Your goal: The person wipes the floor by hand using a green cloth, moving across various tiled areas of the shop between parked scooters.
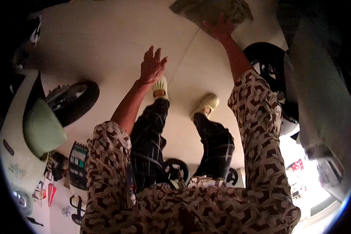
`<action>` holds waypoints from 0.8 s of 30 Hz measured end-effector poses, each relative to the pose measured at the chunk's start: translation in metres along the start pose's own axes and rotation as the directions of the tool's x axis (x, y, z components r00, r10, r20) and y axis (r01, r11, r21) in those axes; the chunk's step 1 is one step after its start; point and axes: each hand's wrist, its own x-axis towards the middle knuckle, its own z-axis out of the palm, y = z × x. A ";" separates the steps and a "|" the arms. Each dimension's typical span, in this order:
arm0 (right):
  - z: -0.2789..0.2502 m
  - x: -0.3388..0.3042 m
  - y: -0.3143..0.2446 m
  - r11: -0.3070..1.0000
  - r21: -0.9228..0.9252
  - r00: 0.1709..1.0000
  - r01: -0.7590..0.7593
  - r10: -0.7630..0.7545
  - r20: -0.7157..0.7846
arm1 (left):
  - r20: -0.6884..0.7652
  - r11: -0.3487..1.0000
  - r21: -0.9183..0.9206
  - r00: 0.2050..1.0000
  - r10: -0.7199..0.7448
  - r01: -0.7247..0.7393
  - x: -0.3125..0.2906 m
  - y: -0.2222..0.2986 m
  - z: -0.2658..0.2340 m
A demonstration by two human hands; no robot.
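Fingers of right hand (221, 28) gripping crumpled greenish cloth (212, 10) on pale floor (105, 43), arm outstretched. Left hand (152, 66) open, fingers spread, holding nothing.

Scooter wheel (72, 100) left, dark tyre (270, 64) right, pale floor (105, 43).

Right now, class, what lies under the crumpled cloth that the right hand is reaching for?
Under the cloth is the pale floor. The right hand touches its near edge; the left hand hangs open. Anything beneath the cloth itself is hidden.
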 end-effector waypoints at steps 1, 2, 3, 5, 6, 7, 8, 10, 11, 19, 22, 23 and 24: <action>0.001 0.001 0.004 0.995 -0.036 0.988 -0.094 0.089 -0.124 | -0.079 0.994 -0.016 0.991 -0.105 0.104 0.009 0.014 -0.007; 0.000 0.003 0.010 0.980 -0.061 0.953 -0.191 0.170 -0.250 | -0.156 0.978 -0.043 0.966 -0.208 0.204 0.019 0.028 -0.015; 0.000 0.004 -0.004 0.984 -0.046 0.957 -0.173 0.157 -0.245 | -0.163 0.975 -0.028 0.961 -0.222 0.221 0.022 0.031 -0.026; -0.005 -0.004 -0.035 0.990 -0.104 0.962 -0.100 0.069 -0.266 | -0.218 0.966 0.220 0.972 -0.088 0.137 0.023 0.028 -0.047; -0.013 -0.007 -0.041 0.988 -0.134 0.958 -0.078 0.037 -0.285 | -0.239 0.965 0.219 0.967 -0.091 0.145 0.031 0.033 -0.052; -0.011 -0.010 -0.042 0.990 -0.025 0.918 -0.141 0.121 -0.376 | -0.252 0.968 0.245 0.968 0.009 0.055 0.037 0.035 -0.054; -0.008 -0.012 -0.044 0.978 0.090 0.866 -0.189 0.210 -0.453 | -0.264 0.961 0.274 0.959 0.108 -0.033 0.041 0.035 -0.059; -0.017 -0.011 -0.055 0.985 -0.006 0.878 -0.170 0.149 -0.455 | -0.251 0.961 0.270 0.959 0.130 -0.059 0.056 0.040 -0.066; -0.016 -0.011 -0.068 0.984 -0.079 0.892 -0.162 0.112 -0.439 | -0.210 0.957 0.277 0.966 0.148 -0.086 0.059 0.039 -0.072; 0.065 -0.193 -0.191 0.818 -0.218 0.840 0.533 -0.542 0.019 | -0.263 0.925 0.361 0.964 -0.022 0.119 -0.076 -0.022 -0.074; 0.062 -0.199 -0.175 0.712 -0.232 0.746 0.663 -0.652 0.135 | -0.265 0.904 0.338 0.948 -0.176 0.263 -0.112 -0.001 -0.052; 0.059 -0.190 -0.170 0.662 -0.275 0.714 0.698 -0.676 0.185 | -0.323 0.891 0.329 0.924 -0.206 0.314 -0.116 0.005 -0.046; 0.057 -0.174 -0.178 0.662 -0.312 0.719 0.682 -0.685 0.118 | -0.321 0.886 0.330 0.921 -0.219 0.325 -0.110 0.004 -0.052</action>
